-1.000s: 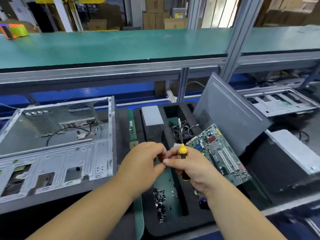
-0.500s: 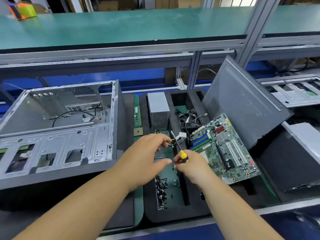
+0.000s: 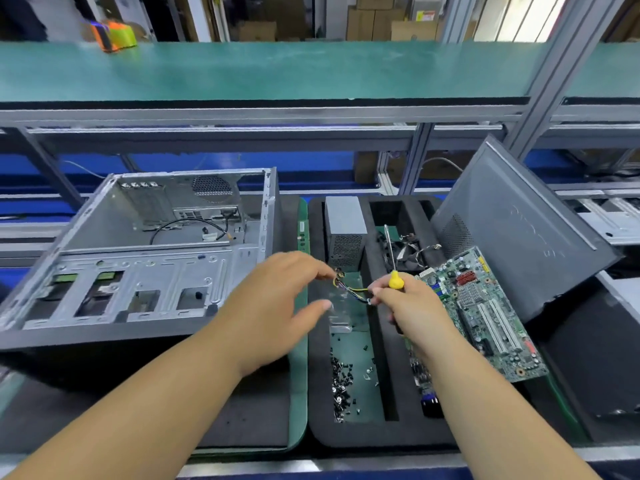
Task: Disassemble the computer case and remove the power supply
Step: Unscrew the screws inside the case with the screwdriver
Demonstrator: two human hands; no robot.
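Computer case (image 3: 145, 251) lies open on its side at the left, gutted; the power supply (image 3: 344, 233) already stands in the foam tray (image 3: 318, 427). Left hand (image 3: 277, 306) pinches one end of a small wire bundle (image 3: 349, 289), right hand (image 3: 408, 303) is closed on the other end and the screwdriver (image 3: 393, 268). Pulling may snap the wires, or its tip may scratch the motherboard (image 3: 485, 317) just beside.

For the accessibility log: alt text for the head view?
Two hands stretch a wire bundle over a foam tray; the right also holds a screwdriver. Empty case left, motherboard right.
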